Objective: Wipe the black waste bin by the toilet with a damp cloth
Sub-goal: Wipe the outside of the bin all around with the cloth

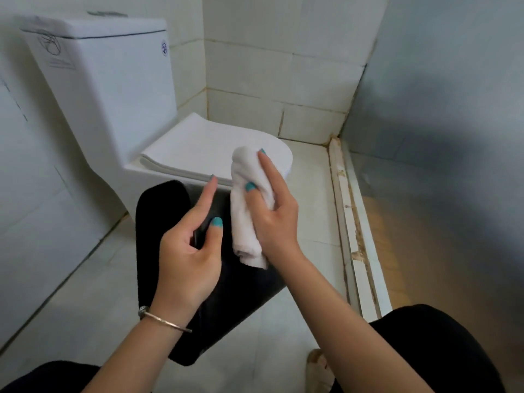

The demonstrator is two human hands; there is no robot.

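A black waste bin point(158, 222) stands on the pale tiled floor point(71, 302) just beside the white toilet point(119, 114), in front of its bowl, whose lid point(204, 143) is down. The right hand point(272, 219) holds a rolled white cloth point(243, 211) upright above the top of the bin; its fingers are curled round the roll, with one fingertip reaching the upper end of the cloth and another pressed into its middle. The lower end of the cloth hangs below the palm, over the dark surface of the bin. The left hand point(190, 251) is at the top of the bin, its forefinger stretched out straight toward the toilet and its thumb bent inward; whether it grips the bin's edge or only rests on it cannot be told. A thin bangle point(164, 321) circles the left wrist, and the nails are painted teal. Dark-clad knees point(442, 353) show at the bottom corners. A frosted panel point(453, 109) stands at the right, on a worn sill point(357, 236).
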